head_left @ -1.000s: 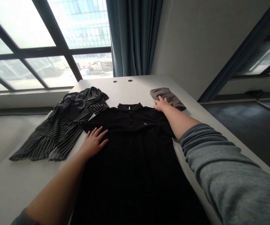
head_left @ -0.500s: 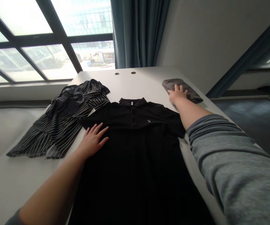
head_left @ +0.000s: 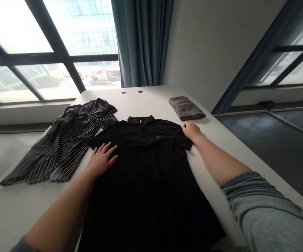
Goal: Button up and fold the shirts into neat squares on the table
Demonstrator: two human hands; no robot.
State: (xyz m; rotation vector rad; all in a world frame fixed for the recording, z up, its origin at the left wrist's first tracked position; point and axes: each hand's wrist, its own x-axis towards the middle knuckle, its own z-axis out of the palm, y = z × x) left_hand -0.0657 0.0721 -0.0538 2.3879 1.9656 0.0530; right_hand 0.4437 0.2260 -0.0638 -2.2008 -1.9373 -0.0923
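A black short-sleeved polo shirt [head_left: 146,175] lies flat and spread out on the table, collar away from me, with a small pale emblem on its chest. My left hand [head_left: 101,160] rests palm down on the shirt's left side, fingers apart. My right hand [head_left: 191,130] sits on the upper edge of the shirt's far sleeve, fingers curled; any grip is hidden. A folded grey cloth [head_left: 186,107] lies beyond that hand, apart from it. To the left lies a crumpled black-and-white striped garment [head_left: 62,154], its edge near the shirt's sleeve.
The long white table [head_left: 153,99] has several garments on it and two small round holes [head_left: 123,92] near its far edge. Its right edge drops to a dark floor [head_left: 269,147]. A large window [head_left: 48,45] and blue-grey curtain [head_left: 140,42] stand beyond.
My right hand has left the grey cloth and come back towards me onto the shirt's sleeve. My left hand stays on the shirt. The view has shifted slightly.
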